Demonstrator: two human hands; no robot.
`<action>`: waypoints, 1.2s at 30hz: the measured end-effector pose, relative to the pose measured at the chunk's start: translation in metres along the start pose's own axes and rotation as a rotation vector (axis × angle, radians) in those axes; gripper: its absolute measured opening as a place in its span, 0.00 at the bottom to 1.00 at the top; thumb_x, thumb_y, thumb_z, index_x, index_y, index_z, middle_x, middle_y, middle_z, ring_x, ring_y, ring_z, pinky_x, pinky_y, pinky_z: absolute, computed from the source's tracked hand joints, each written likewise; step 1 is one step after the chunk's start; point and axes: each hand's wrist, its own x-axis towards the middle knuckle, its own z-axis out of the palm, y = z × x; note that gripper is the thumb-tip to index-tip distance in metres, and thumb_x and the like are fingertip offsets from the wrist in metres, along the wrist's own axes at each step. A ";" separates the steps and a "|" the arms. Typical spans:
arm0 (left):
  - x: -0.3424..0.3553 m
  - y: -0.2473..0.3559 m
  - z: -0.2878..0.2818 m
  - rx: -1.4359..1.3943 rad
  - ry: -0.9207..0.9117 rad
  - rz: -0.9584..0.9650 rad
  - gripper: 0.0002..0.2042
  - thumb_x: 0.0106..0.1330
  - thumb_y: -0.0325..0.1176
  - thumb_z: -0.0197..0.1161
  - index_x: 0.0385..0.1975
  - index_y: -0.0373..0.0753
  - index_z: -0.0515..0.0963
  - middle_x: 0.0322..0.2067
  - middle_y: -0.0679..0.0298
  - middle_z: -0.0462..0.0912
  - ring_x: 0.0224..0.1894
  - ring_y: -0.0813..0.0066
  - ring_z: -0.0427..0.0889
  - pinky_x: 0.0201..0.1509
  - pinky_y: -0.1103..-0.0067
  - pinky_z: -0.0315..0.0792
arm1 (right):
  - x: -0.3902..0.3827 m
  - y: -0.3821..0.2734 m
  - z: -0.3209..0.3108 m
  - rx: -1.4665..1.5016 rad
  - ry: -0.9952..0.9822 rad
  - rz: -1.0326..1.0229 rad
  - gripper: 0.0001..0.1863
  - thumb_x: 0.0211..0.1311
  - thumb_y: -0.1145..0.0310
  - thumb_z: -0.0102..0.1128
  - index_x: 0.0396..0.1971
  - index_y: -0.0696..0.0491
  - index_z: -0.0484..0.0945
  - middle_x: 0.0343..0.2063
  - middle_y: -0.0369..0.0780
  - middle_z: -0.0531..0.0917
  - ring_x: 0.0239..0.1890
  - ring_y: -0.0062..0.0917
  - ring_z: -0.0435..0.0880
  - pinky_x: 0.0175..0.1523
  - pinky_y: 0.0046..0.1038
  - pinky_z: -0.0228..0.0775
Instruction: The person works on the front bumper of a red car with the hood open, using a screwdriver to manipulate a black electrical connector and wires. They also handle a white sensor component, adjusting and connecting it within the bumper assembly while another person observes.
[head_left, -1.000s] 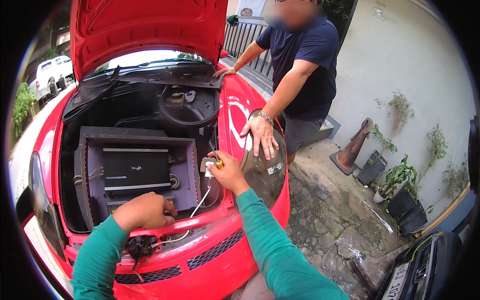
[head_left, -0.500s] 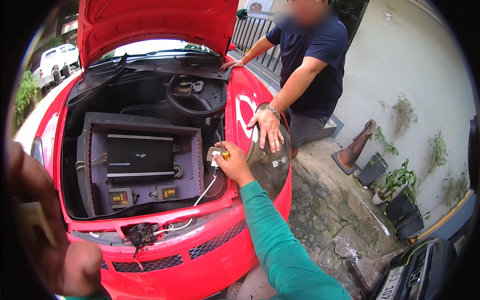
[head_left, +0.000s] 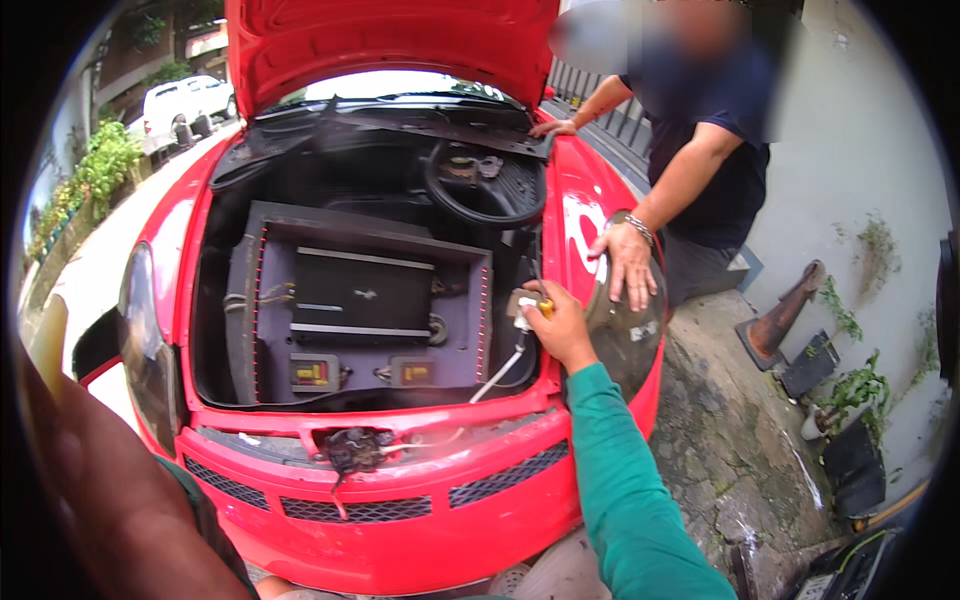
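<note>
The white connector [head_left: 524, 312] lies at the right side of the red car's [head_left: 400, 545] open front compartment [head_left: 350, 185], pinched in my right hand [head_left: 562, 328], whose fingers are closed narrowly round it together with a yellow-handled tool [head_left: 547, 307]. I judge the connector light and stiff, perhaps brittle, and best taken by its body; the attached white cable [head_left: 497, 376] looks flexible and should not bear the pull. My left hand [head_left: 100, 470] is a blur near the lens, and I cannot tell whether it is wide or narrow. Farther out, I note the black amplifier [head_left: 362, 293], the dark mechanism [head_left: 352, 450] at the front edge, and another person's hand [head_left: 628, 262] resting on the headlight [head_left: 632, 335].
</note>
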 end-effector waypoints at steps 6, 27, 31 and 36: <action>0.032 0.016 -0.038 0.190 0.172 -0.158 0.06 0.75 0.19 0.48 0.36 0.39 0.68 0.37 0.62 0.68 0.36 0.76 0.68 0.47 0.83 0.69 | -0.008 0.002 0.000 -0.003 0.010 -0.003 0.17 0.60 0.74 0.71 0.49 0.61 0.84 0.44 0.50 0.89 0.49 0.39 0.92 0.57 0.36 0.82; 0.049 -0.017 -0.039 -0.105 0.252 -0.190 0.11 0.74 0.27 0.55 0.53 0.35 0.70 0.41 0.60 0.74 0.32 0.74 0.71 0.41 0.78 0.69 | 0.059 -0.347 0.071 -0.400 -0.320 -0.843 0.09 0.72 0.65 0.63 0.42 0.54 0.77 0.40 0.43 0.78 0.36 0.41 0.87 0.38 0.43 0.82; 0.043 -0.011 -0.014 -0.227 0.278 -0.221 0.13 0.73 0.28 0.57 0.54 0.35 0.70 0.40 0.59 0.75 0.32 0.73 0.71 0.40 0.77 0.69 | 0.069 -0.483 0.035 -0.295 -0.267 -1.163 0.09 0.71 0.66 0.64 0.41 0.55 0.76 0.36 0.44 0.79 0.37 0.40 0.86 0.40 0.40 0.82; 0.041 -0.014 -0.003 -0.274 0.235 -0.246 0.15 0.72 0.29 0.59 0.56 0.35 0.71 0.39 0.59 0.75 0.31 0.73 0.71 0.39 0.76 0.69 | 0.114 -0.461 -0.009 -0.486 -0.185 -0.998 0.11 0.72 0.64 0.65 0.45 0.54 0.79 0.39 0.44 0.83 0.40 0.42 0.88 0.41 0.41 0.81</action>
